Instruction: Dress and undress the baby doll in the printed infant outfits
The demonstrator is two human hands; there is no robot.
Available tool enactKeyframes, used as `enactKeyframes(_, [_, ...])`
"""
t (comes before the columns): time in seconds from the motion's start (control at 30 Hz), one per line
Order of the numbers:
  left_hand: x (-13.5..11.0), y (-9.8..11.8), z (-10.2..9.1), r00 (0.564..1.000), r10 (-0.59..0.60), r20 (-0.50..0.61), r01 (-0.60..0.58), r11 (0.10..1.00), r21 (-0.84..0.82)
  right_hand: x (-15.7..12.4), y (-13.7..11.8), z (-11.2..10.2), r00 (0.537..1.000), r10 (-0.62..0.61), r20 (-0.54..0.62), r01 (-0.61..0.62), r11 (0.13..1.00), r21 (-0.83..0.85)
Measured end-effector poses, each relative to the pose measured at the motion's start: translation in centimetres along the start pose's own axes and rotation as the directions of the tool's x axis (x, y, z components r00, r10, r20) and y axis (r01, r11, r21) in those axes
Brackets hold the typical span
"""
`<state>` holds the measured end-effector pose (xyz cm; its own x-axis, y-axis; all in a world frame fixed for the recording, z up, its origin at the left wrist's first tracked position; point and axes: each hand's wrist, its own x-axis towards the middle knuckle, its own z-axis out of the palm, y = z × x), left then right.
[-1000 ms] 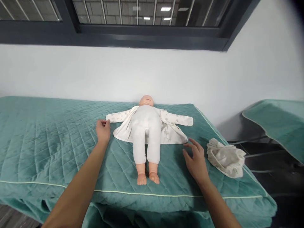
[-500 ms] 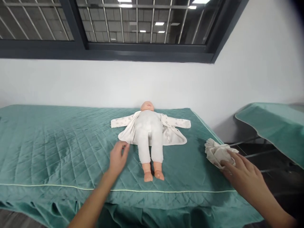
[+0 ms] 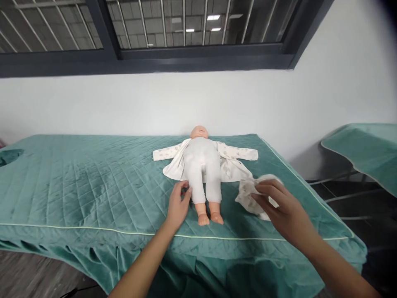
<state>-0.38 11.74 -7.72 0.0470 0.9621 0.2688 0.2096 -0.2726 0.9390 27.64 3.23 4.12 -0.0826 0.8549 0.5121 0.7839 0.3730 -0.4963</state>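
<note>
A baby doll [image 3: 202, 165] in a white bodysuit lies on its back on the green quilted bed [image 3: 80, 182], head toward the wall. Under it a white patterned jacket [image 3: 231, 163] is spread open with both sleeves out. My left hand [image 3: 177, 205] rests on the quilt, fingers loosely apart, touching the doll's lower leg. My right hand [image 3: 283, 209] is closed on a crumpled white garment [image 3: 249, 193] just right of the doll's legs.
The bed's front edge with a pale piping line runs below my hands. A second green-covered bed [image 3: 366, 153] stands at the far right across a dark floor gap. A white wall and a barred window are behind.
My right hand took hold of the crumpled white garment at the bed's right edge and brought it left, beside the doll's legs. My left hand moved from the jacket sleeve to the doll's leg.
</note>
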Motion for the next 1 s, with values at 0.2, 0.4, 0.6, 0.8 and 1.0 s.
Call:
enactKeyframes(0.2, [-0.3,5.2,-0.6,0.998,0.024,0.054,-0.021,0.998,-0.054,3.0,-5.6,0.3,0.961,0.161,0.224,-0.214,0.947,0.241])
enactKeyframes(0.4, [-1.1,15.0,-3.1,0.896,0.228,0.381,-0.170,0.969,-0.182,4.4,-9.8,-1.8,0.892,-0.089,0.442,-0.209,0.788,0.579])
enactKeyframes(0.6, [0.8,19.9,-5.1,0.840,0.149,0.522,0.096,0.906,-0.412,7.5,-13.1,-4.7,0.880,-0.180,0.439,-0.183,0.724,0.665])
enactKeyframes(0.8, [4.1,24.0,-6.9,0.913,0.136,0.384,0.130,0.796,-0.592,13.0,-14.1,-7.4,0.873,-0.185,0.451,-0.118,0.818,0.563])
enactKeyframes(1.0, [5.5,27.6,-9.4,0.871,0.160,0.465,0.008,0.941,-0.339,15.3,-14.0,-8.9,0.799,-0.243,0.550,-0.064,0.875,0.479])
